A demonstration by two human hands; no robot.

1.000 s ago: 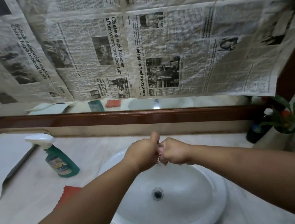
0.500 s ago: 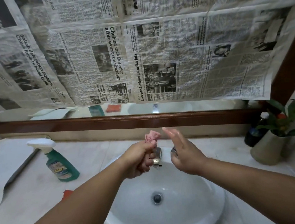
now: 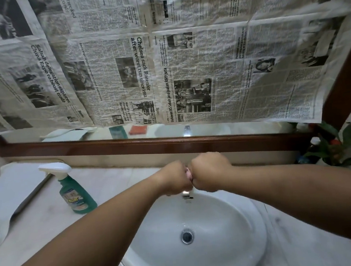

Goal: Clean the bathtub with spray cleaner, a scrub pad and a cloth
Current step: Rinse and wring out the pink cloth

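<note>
- L hand (image 3: 175, 180) & R hand (image 3: 210, 172): both clenched, knuckle to knuckle, held over far side of basin (image 3: 260, 231), directly above tap (image 3: 186, 195).
- Cloth (image 3: 187, 172): only a pink sliver is seen, in the seam between the fists. It is gripped by both hands; the rest is hidden.
- Long axis is judged to run left-right, fist to fist, neither hand nearer.
- Step is judged as wringing; opposed twist about that axis is req'd.
- Spray bottle (image 3: 76, 193): upright on counter, well left of hands, nearer L hand.
</note>
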